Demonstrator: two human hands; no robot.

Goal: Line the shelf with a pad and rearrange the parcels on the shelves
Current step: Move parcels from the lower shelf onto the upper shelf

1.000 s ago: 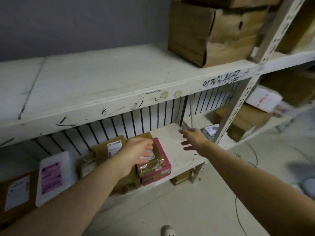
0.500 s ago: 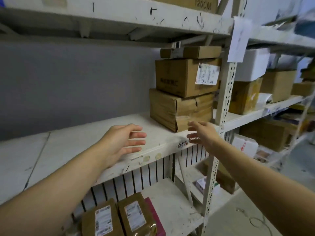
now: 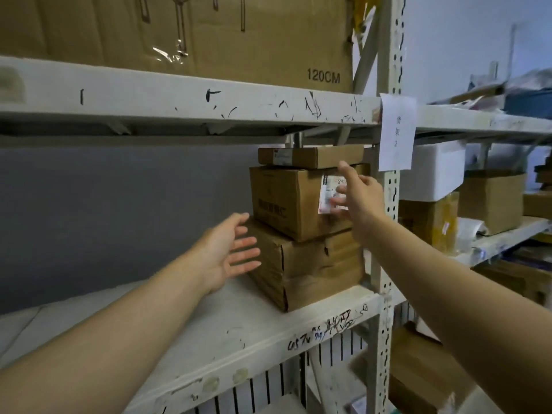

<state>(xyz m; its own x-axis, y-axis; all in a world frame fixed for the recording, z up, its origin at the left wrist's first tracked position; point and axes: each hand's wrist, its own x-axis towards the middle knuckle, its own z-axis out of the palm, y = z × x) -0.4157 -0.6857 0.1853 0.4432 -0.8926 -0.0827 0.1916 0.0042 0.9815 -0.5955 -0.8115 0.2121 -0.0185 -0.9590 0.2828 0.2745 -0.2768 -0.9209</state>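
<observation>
The open, empty left hand (image 3: 230,252) and right hand (image 3: 361,201) are flanking the centre-frame stacked brown cardboard boxes (image 3: 298,234), with the right nearer.

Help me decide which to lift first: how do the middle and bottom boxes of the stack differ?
The middle box carries a white label; the bottom box shows none. The middle box looks fairly smooth, the bottom box creased and dented. The bottom box is wider and bears the middle box. Both are brown cardboard.
</observation>
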